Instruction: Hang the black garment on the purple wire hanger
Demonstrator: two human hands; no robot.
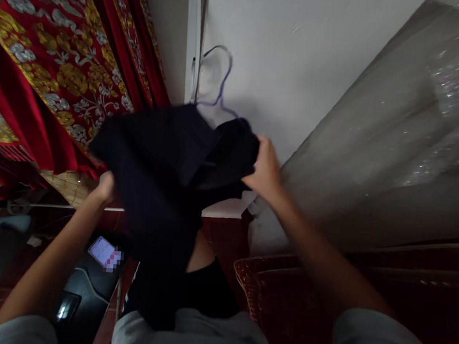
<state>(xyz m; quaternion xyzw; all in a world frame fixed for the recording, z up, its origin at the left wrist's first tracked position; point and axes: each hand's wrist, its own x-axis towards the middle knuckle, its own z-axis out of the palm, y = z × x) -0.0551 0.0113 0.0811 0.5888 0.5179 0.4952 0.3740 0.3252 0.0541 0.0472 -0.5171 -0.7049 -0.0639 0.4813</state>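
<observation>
A dark, almost black garment (161, 177) hangs in front of me on a thin purple wire hanger (219, 86) against the white wall. My right hand (266, 169) is closed on the garment's right shoulder part. My left hand (104, 187) grips the garment's left side, with its fingers mostly hidden behind the cloth. The cloth drapes down over my lap.
Red curtains with gold and silver flower patterns (55, 57) hang at the left. A grey shimmering fabric (393, 153) covers the right side. A red woven basket (268, 286) sits low at the right. A lit phone (102, 250) lies on a dark object at lower left.
</observation>
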